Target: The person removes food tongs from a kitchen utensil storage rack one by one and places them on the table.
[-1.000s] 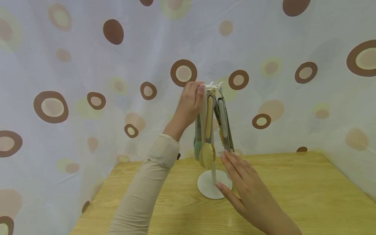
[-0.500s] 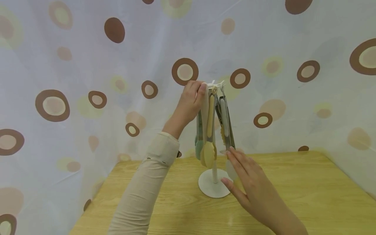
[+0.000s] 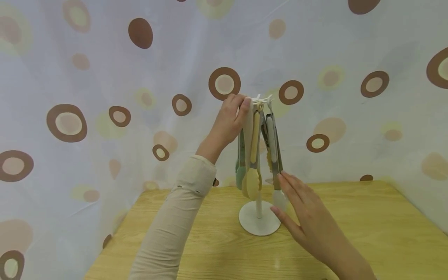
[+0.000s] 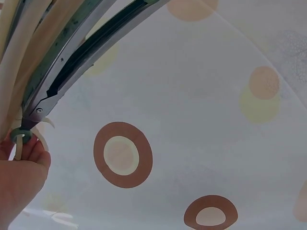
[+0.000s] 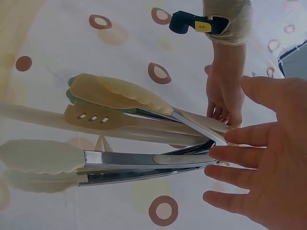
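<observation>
In the head view, my left hand (image 3: 229, 118) reaches to the top of a white utensil stand (image 3: 260, 218). Its thumb lies against the upper end of a cream handle (image 3: 248, 136), and the fingers curl behind. The handle's lower end is hidden behind yellow-tipped tongs (image 3: 254, 155). Green tongs (image 4: 72, 57) hang by a ring on a hook beside the left fingers. My right hand (image 5: 280, 158) has its fingers spread beside the hanging utensils, nearest white-tipped tongs (image 5: 41, 155). In the head view its fingertips overlap the steel arms of those tongs.
A slotted beige turner (image 5: 96, 117) hangs among the utensils. The stand is on a wood-grain table (image 3: 210, 249). Behind the table hangs a pale curtain (image 3: 189, 46) with brown circles. A dark camera (image 5: 192, 21) is strapped to the left wrist.
My right hand has shifted right and slightly up, uncovering more of the white-tipped tongs. The left hand keeps its place at the stand's top. The whole head view has shifted slightly.
</observation>
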`<state>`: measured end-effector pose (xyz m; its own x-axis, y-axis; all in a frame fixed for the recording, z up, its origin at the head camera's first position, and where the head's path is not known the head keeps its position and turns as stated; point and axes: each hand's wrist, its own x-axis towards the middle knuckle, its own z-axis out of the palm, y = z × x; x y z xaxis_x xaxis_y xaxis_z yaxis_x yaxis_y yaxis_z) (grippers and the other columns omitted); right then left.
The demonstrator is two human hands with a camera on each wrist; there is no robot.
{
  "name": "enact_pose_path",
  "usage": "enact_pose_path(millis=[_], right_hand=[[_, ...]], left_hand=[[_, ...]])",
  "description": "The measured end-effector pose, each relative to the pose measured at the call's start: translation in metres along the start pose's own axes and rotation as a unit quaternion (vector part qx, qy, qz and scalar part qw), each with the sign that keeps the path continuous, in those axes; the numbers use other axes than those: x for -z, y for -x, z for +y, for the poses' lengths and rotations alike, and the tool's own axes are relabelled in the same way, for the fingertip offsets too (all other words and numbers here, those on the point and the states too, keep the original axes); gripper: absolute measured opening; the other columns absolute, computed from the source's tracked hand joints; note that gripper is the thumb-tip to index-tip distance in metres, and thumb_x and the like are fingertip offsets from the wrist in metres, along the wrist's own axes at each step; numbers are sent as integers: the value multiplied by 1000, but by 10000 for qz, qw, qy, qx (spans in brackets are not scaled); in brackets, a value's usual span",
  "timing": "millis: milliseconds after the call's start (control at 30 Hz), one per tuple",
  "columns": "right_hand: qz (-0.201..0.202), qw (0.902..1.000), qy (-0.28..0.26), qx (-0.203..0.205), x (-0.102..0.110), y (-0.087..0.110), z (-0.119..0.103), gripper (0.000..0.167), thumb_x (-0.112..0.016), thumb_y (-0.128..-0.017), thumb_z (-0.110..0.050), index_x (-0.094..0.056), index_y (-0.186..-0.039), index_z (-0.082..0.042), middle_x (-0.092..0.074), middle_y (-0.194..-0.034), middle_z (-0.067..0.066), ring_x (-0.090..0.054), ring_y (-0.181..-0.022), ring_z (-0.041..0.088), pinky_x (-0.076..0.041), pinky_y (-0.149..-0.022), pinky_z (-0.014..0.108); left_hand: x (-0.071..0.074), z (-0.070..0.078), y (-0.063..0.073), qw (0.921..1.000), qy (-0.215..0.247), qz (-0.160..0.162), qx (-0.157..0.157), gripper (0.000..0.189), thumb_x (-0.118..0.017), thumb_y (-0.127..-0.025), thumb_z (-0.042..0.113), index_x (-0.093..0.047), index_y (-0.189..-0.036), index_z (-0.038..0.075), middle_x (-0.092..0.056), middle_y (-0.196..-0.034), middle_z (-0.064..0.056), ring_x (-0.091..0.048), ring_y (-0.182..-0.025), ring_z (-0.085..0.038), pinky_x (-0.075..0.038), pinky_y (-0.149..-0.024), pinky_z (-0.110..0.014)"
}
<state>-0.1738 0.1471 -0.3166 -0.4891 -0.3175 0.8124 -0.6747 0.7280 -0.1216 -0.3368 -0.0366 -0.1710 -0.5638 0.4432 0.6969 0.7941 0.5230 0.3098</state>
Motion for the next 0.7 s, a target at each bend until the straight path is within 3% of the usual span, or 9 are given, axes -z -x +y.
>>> enact_pose_path(millis=[433, 700], right_hand=[[414, 9986, -190, 284, -7, -21, 29, 63, -38, -102, -45, -41, -141, 4, -50, -135, 22, -51, -119, 39, -42, -92, 53], [781, 9955, -478, 227, -21, -36, 47, 59, -42, -103, -40, -38, -144, 3, -48, -137, 22, -47, -123, 37, -39, -95, 52]], left_hand=[[4, -1, -5, 9993, -61, -375, -31, 31, -34, -106, 22, -54, -120, 3, -48, -111, -12, -42, -103, -25, -34, -90, -34], [7, -3, -5, 9989, -88, -453, 45, 32, -33, -107, 24, -54, -120, 3, -47, -111, -12, -42, -104, -24, -34, -90, -34]])
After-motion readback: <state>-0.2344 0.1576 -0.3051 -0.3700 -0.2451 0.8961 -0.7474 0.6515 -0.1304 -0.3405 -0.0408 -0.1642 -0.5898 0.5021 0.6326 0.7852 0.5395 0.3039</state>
